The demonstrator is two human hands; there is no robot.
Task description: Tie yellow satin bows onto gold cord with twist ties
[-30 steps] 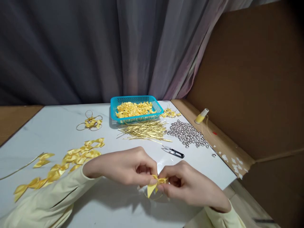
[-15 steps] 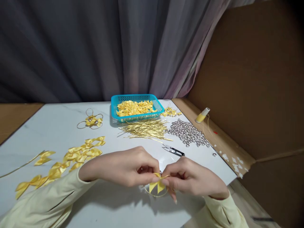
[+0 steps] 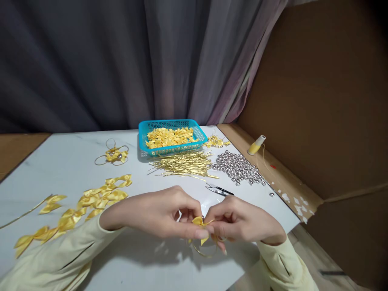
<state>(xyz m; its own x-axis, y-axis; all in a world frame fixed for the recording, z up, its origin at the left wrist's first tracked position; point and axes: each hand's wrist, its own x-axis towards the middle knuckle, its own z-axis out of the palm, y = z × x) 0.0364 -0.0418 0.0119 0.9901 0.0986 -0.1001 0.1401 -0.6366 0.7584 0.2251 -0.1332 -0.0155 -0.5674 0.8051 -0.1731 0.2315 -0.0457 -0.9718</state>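
Observation:
Between my two hands, low in the head view, is a small yellow ribbon bow. My left hand pinches it from the left, its thumb lying across the ribbon. From the right, my right hand pinches the bow's other side, fingertips against the left thumb. A thin gold cord loop hangs below the fingers, and a bit of silver bead shows just above the bow. The fingertips hide how bow, cord and bead join. Just beyond my hands lie thread snips with black handles.
A blue basket of yellow bows stands at the back. In front lie gold cords; silver beads are piled to their right. Loose bows and a looped bow piece lie left. A thread spool stands by the cardboard wall.
My left thumb has moved right over the bow, covering more of its tails. The cord loop has shifted slightly right. The whole view has shifted a little.

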